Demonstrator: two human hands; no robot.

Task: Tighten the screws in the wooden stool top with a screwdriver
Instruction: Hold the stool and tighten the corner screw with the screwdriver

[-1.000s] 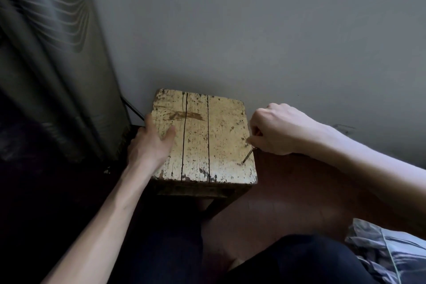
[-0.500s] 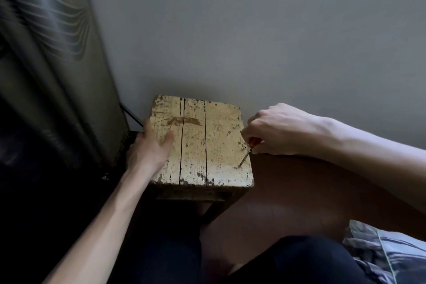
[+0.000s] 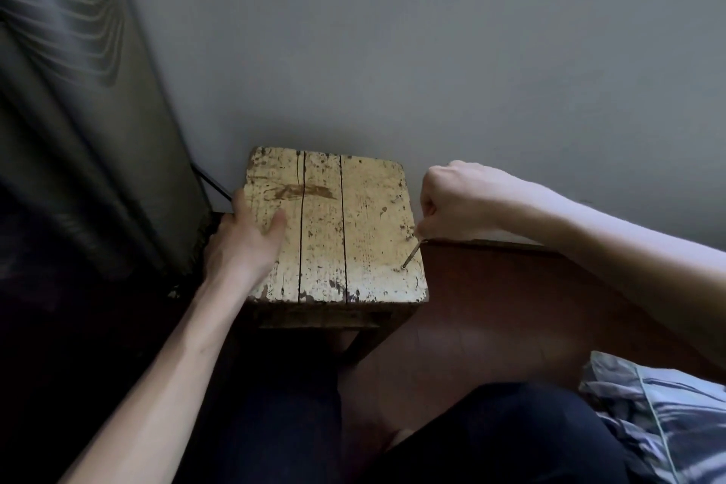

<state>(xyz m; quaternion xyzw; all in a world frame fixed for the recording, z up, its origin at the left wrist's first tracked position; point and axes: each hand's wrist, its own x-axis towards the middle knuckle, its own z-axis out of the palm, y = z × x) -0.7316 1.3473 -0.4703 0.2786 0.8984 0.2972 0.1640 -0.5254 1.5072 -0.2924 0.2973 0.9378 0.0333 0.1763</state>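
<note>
Worn wooden stool top [image 3: 353, 224], painted pale yellow, chipped and stained brown, made of three planks parted by two dark seams; set low on a reddish-brown floor [image 3: 491, 310], close against a grey wall [image 3: 432, 51]. One screwdriver [image 3: 411, 254], thin metal shaft only in view, slanted down to the top near its front right corner; screw there too small to make out. Two hands: right hand [image 3: 463, 200] fisted round the screwdriver's hidden handle, just off the right edge; left hand [image 3: 243, 244] clasping the left edge, thumb across the top. Dark ribbed curtain [image 3: 78, 110] on the left, striped cloth [image 3: 660, 416] at lower right.
</note>
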